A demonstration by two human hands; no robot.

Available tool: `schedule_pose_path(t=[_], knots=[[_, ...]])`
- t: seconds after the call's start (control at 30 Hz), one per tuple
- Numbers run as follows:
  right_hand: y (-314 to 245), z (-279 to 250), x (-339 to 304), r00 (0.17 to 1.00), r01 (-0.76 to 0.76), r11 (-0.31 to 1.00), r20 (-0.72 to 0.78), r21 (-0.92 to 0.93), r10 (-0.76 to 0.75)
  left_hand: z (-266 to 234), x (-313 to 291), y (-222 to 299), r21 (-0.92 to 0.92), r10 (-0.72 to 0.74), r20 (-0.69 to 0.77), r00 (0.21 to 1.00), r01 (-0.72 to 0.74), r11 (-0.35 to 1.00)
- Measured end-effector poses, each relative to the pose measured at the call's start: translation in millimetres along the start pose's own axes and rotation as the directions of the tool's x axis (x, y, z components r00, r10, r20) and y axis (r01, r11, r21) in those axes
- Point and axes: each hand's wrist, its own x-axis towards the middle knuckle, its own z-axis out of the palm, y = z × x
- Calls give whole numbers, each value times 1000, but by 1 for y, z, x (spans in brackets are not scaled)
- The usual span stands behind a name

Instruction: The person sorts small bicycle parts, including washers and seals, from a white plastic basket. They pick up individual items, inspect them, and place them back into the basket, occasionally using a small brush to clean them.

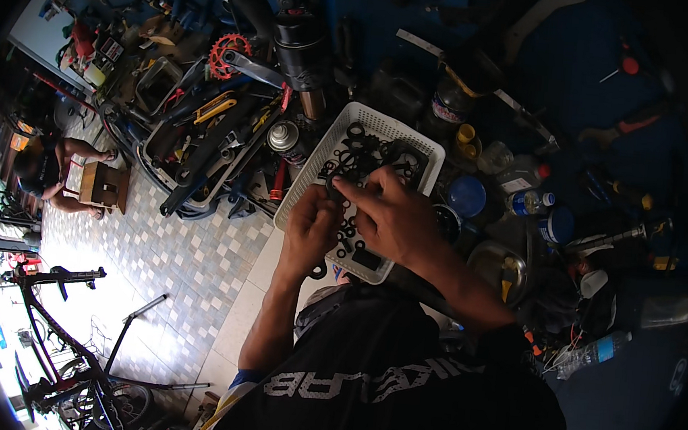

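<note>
Both my hands are over a white perforated plastic basket (290, 197) of small dark rings, spacers and other parts. My left hand (311, 222) is closed, its fingertips pinching a small black ring (333, 182). My right hand (398, 219) comes in from the right with its index finger stretched out, the tip touching or very near that ring. Its other fingers are apart and partly curled, with nothing visible in them. Another dark ring (318, 270) shows beside my left wrist; whether it hangs from the hand or lies below, I cannot tell.
Left of the basket are a spray can (284, 136) and a heap of bike parts and tools, with a red chainring (230, 56) behind. Bottles, a blue lid (467, 195) and a metal tray (481, 264) crowd the right. A person sits far left by a wooden box (104, 187); a bike frame (52, 324) stands lower left.
</note>
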Motion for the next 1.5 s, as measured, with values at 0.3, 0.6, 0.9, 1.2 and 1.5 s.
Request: schedule_pose_path(t=[0.3,0.6,0.9,1.2,1.5], knots=[[8,-4,-3,990,49,999,137,-19,-46,2,-2,5,361,219,-63,974,-183,914],[2,-5,-3,990,-6,994,138,-107,20,-2,-3,4,191,94,-52,994,-82,978],[23,-18,-3,996,-49,961,-53,271,66,-7,-9,11,-243,-95,60,994,107,964],[20,-22,23,991,-123,911,90,394,95,-3,-14,10,-100,18,81,997,-10,995],[35,12,25,899,-436,405,415,804,143,4,-17,8,293,246,-59,968,-219,931]])
